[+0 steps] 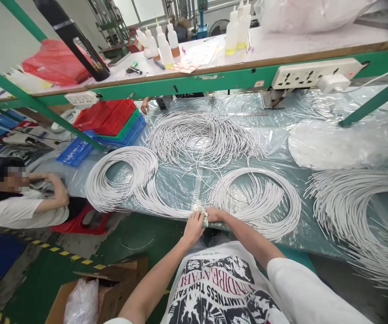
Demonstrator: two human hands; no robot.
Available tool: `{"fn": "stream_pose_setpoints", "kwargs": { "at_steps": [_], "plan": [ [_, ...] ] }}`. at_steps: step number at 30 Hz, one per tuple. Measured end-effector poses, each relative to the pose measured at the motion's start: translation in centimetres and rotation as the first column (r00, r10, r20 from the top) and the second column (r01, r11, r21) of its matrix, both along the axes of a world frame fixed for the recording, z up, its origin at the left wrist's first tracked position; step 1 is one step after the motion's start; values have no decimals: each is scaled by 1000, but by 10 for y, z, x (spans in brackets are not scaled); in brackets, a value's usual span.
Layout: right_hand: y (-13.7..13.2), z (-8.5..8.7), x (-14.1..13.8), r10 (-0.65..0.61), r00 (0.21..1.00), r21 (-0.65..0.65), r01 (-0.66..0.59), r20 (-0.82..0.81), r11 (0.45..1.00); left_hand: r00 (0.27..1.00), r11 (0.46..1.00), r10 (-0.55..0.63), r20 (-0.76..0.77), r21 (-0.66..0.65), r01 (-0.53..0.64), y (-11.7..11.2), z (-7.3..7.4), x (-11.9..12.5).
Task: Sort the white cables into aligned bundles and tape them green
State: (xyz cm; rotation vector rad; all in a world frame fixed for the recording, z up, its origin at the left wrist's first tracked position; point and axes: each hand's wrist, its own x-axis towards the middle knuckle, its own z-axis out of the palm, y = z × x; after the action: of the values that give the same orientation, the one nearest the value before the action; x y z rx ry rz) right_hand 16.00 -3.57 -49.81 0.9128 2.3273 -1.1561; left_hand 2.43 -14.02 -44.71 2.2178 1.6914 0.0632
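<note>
My left hand (194,226) and my right hand (216,215) meet at the table's front edge, fingers closed. A bundle of thin white cables (167,208) runs along the edge into my left hand's grip. Between the hands shows a small pale, greenish-white piece (205,219), too small to name; my right fingers close at it, their grip partly hidden. The bundle joins a white cable coil (96,180) on the left. Just right of my hands lies another coil (293,198). Behind them spreads a large loose heap of white cables (167,130).
More white cables (329,202) overhang the table's right front edge. Red trays (108,118) stack at the back left. A green-framed shelf (194,81) with squeeze bottles (164,47) crosses above. A co-worker (21,202) sits at left; another person's hand (145,105) shows behind. An open carton (62,301) stands below.
</note>
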Motion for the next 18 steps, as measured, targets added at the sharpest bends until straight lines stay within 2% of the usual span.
{"fn": "stream_pose_setpoints", "kwargs": {
  "at_steps": [5,8,11,13,16,18],
  "plan": [
    [10,7,3,-8,1000,-36,8,14,999,989,997,73,128,2,-73,-20,-20,-3],
    [15,11,5,-18,1000,-37,18,12,999,963,989,150,222,-24,-148,-28,-25,1],
    [19,15,7,-19,1000,-33,20,22,999,908,963,271,320,-81,-259,-37,-27,8],
    [20,18,8,-11,1000,-31,12,30,999,835,915,403,375,-140,-378,-43,-30,15],
    [21,23,9,11,999,-27,-10,43,1000,658,779,624,422,-275,-563,-44,-38,21],
    [22,25,9,26,998,-25,-24,51,999,536,694,716,447,-377,-613,-37,-44,21]
  ]
}}
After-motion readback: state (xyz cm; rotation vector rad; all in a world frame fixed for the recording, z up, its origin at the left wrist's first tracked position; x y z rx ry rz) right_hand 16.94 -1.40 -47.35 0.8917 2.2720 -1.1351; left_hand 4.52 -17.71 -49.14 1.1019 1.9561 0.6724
